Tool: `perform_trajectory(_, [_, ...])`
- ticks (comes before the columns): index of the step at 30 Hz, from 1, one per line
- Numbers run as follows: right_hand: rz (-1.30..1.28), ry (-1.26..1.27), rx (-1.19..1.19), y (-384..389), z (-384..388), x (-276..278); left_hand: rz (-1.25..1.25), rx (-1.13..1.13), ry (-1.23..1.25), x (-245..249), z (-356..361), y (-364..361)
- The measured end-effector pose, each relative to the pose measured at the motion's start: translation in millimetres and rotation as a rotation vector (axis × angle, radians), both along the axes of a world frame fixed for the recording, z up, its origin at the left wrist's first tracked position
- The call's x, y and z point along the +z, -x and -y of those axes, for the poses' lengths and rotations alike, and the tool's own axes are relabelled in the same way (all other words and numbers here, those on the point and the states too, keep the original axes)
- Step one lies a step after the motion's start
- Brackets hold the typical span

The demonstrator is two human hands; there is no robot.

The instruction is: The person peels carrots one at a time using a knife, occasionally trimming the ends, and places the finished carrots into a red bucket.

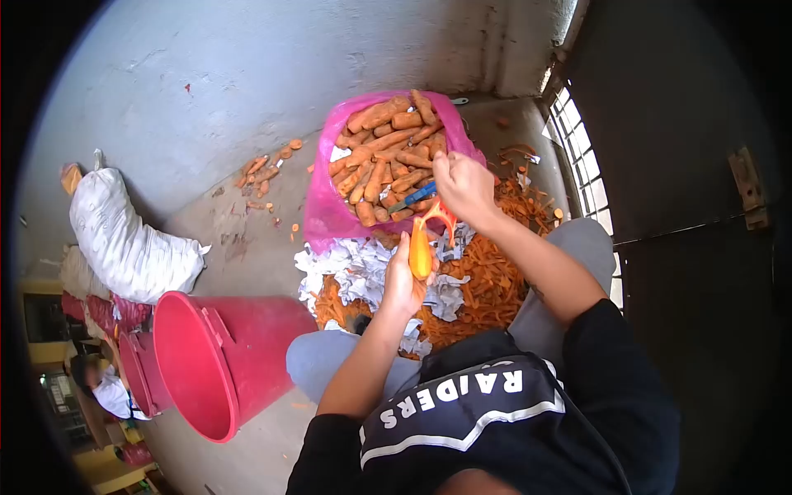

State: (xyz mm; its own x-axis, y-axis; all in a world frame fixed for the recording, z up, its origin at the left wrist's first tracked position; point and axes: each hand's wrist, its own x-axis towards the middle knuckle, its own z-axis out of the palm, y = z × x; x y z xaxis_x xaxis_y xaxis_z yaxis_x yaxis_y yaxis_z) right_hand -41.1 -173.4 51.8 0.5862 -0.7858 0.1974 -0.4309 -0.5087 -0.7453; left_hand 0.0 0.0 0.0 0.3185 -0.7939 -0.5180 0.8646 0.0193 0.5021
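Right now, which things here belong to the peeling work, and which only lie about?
In use: left hand, carrot, right hand, peeler, pink bag of carrots, peel pile.
Lying about: red bucket, white sack, stray carrots by the wall.

A pale grey plastered wall (247,66) meets a bare concrete floor (239,239). Daylight enters through a barred window (579,161) at the right, beside what seems a dark metal door (693,272). A stuffed white sack (124,239) lies by the wall.

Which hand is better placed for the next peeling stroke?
Likely the right hand: it holds the orange plastic peeler at the tip of the long orange carrot, which the left hand grips.
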Motion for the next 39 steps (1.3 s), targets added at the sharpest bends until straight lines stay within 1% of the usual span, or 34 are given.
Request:
perform_trajectory(2, [0.066,0.029,0.092,7,-15,2,0.016,0.051,-0.024,-7,3,-2])
perform_trajectory(5, [0.031,0.082,0.178,3,-31,-1,0.036,0.158,-0.140,8,10,-5])
perform_trajectory(8, [-0.008,0.154,0.199,3,-40,-6,0.025,0.227,-0.104,9,13,2])
perform_trajectory(9, [-0.027,0.174,0.202,3,-40,-6,0.064,0.193,-0.100,9,13,3])
perform_trajectory(11, [-0.011,0.172,0.150,0,-33,-10,0.143,0.127,-0.088,7,13,5])
perform_trajectory(14, [-0.026,0.173,0.111,-1,-21,-6,0.253,0.105,-0.109,12,14,6])
perform_trajectory(17, [-0.036,0.124,-0.095,-7,5,-2,0.327,0.025,-0.047,26,14,13])
perform_trajectory(18, [-0.018,0.130,-0.167,-8,18,-2,0.330,-0.002,-0.056,19,12,15])
perform_trajectory(20, [-0.002,0.110,-0.295,-7,44,-2,0.340,-0.067,-0.032,25,9,18])
perform_trajectory(21, [-0.028,0.088,-0.316,-4,54,-2,0.347,-0.098,-0.021,27,7,18])
perform_trajectory(23, [-0.057,0.029,-0.341,-4,62,-5,0.245,-0.059,-0.004,26,6,17])
perform_trajectory(26, [-0.055,-0.044,-0.196,-2,38,3,0.081,-0.002,-0.007,20,3,8])
perform_trajectory(27, [-0.046,-0.032,-0.146,-3,28,1,0.023,0.019,-0.013,17,3,5])
perform_trajectory(28, [-0.047,-0.035,-0.093,-3,16,1,0.044,0.037,-0.053,16,3,3])
perform_trajectory(31, [0.011,0.014,0.081,2,-14,2,0.067,0.089,-0.030,4,1,-1])
perform_trajectory(35, [-0.006,0.121,0.169,4,-36,-5,0.048,0.223,-0.142,9,8,2])
perform_trajectory(37, [-0.015,0.146,0.171,1,-40,-12,-0.002,0.314,-0.190,25,17,8])
perform_trajectory(39, [-0.027,0.161,0.161,1,-38,-13,0.044,0.218,-0.161,18,12,8])
